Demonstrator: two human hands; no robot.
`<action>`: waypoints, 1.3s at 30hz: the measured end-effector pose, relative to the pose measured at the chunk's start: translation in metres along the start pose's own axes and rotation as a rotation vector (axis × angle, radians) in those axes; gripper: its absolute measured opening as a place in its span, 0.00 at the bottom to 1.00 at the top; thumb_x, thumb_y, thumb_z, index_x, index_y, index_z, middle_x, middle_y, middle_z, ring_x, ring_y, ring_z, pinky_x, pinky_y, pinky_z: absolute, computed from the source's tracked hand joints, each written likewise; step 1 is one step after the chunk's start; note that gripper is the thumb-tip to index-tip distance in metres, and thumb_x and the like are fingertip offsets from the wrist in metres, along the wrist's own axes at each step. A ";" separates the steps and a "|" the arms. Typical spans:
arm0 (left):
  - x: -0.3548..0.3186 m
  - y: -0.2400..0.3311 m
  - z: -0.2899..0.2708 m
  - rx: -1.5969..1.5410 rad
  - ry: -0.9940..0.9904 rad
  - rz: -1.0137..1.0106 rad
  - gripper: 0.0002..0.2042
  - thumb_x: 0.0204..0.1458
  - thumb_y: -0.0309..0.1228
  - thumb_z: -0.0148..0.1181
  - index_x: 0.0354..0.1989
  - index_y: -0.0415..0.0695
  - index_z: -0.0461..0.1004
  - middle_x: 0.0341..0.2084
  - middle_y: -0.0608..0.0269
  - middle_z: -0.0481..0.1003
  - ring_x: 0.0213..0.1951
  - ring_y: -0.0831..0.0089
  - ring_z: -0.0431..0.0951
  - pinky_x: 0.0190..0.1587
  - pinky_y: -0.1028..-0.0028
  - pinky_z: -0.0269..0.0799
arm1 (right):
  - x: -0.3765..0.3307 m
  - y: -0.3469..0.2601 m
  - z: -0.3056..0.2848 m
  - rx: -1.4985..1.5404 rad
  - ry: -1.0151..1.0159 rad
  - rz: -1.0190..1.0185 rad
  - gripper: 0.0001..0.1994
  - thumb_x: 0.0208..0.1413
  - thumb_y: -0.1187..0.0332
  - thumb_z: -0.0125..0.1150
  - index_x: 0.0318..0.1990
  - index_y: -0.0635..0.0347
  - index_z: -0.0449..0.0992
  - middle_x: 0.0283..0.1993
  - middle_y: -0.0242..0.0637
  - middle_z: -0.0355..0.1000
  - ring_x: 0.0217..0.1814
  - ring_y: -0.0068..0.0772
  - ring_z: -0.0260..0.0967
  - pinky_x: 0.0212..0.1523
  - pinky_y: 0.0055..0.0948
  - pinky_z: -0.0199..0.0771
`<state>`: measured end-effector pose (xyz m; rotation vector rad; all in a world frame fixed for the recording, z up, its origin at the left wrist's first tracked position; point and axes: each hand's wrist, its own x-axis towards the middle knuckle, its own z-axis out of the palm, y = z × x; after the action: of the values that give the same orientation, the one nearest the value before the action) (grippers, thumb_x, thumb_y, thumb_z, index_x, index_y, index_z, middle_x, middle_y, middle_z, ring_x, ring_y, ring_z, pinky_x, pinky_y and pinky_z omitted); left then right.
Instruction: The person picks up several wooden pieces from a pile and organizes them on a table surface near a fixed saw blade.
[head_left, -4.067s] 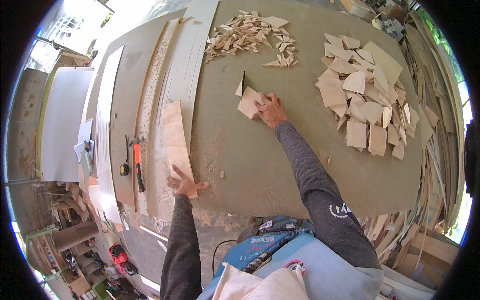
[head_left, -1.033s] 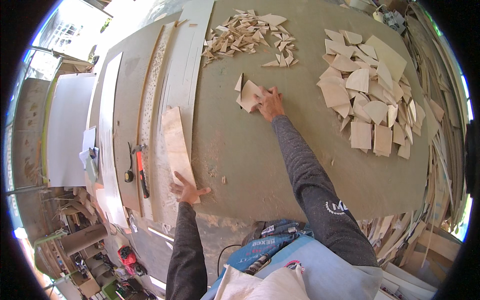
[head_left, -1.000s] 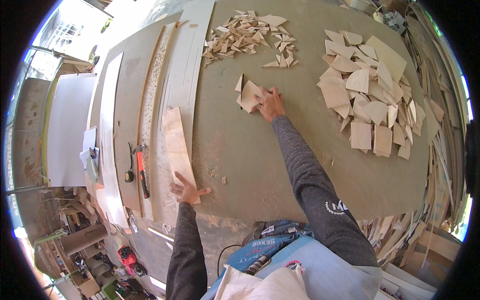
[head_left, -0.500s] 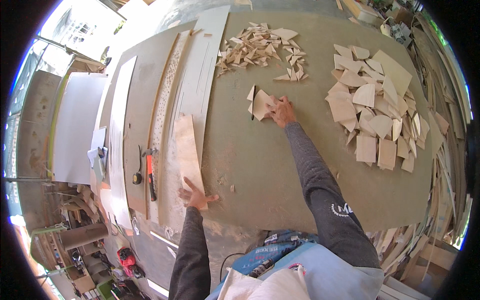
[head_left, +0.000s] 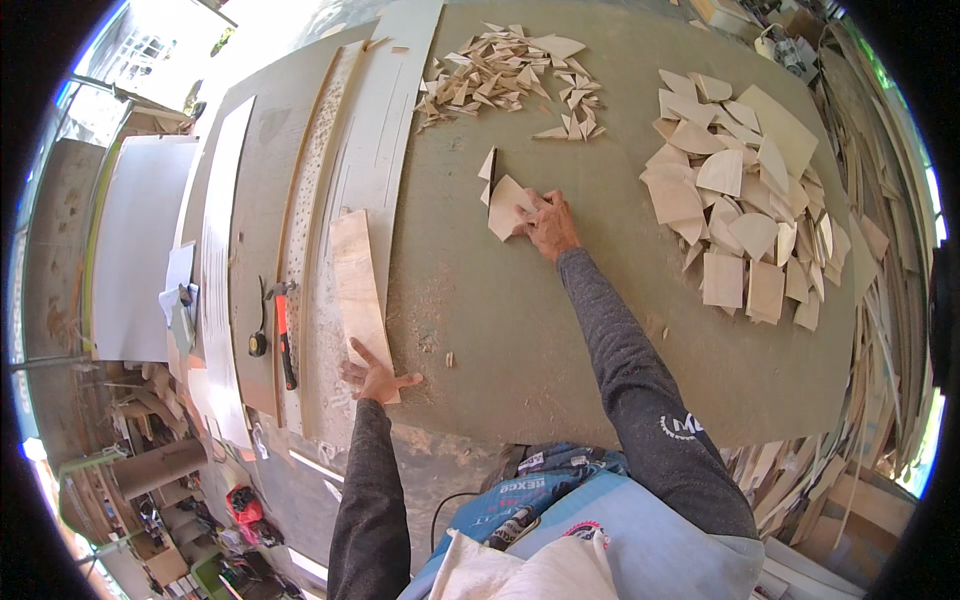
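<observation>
My right hand [head_left: 552, 225] pinches the right side of a thin, light wood piece [head_left: 507, 208] with curved and straight edges. Along that piece's left side stands a narrow black strip [head_left: 491, 170], like a saw blade seen edge-on. A small pointed wood sliver [head_left: 486, 163] lies just left of the strip. My left hand [head_left: 376, 379] rests with fingers spread on the near end of a long, pale plywood strip [head_left: 358, 280]; its thumb points right.
A heap of small pointed offcuts [head_left: 490, 75] lies at the far side of the worktable [head_left: 560, 370]. Larger cut pieces [head_left: 740, 175] are piled on the right. Left are a hammer [head_left: 285, 335], a tape measure [head_left: 258, 343] and a long white panel [head_left: 225, 270].
My right hand has drawn the wood piece slightly nearer along the black strip, and it covers the strip's near end. My left hand keeps its place on the plywood. The view has shifted a little.
</observation>
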<state>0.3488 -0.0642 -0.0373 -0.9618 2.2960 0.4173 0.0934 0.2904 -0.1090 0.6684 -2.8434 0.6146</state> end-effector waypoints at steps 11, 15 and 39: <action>0.007 -0.005 0.004 0.001 -0.010 -0.003 0.82 0.23 0.56 0.81 0.62 0.51 0.01 0.60 0.13 0.13 0.64 0.22 0.13 0.61 0.29 0.22 | -0.001 -0.006 -0.007 -0.046 0.047 0.006 0.18 0.49 0.58 0.65 0.49 0.44 0.82 0.60 0.32 0.68 0.52 0.39 0.57 0.55 0.35 0.63; 0.011 -0.011 0.010 0.014 0.041 0.017 0.81 0.25 0.55 0.81 0.63 0.55 0.02 0.62 0.17 0.14 0.65 0.22 0.15 0.57 0.22 0.35 | 0.000 -0.013 -0.006 0.024 0.066 0.074 0.19 0.48 0.55 0.66 0.49 0.44 0.82 0.58 0.31 0.68 0.51 0.39 0.57 0.55 0.36 0.63; 0.005 -0.007 0.003 -0.014 0.001 0.023 0.82 0.23 0.57 0.81 0.63 0.51 0.02 0.60 0.12 0.14 0.64 0.21 0.13 0.62 0.31 0.19 | 0.000 -0.021 -0.002 0.070 0.007 0.222 0.18 0.48 0.56 0.67 0.48 0.42 0.83 0.66 0.33 0.63 0.58 0.43 0.55 0.61 0.41 0.59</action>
<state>0.3523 -0.0697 -0.0432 -0.9429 2.3101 0.4432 0.1033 0.2744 -0.0995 0.3608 -2.9238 0.7503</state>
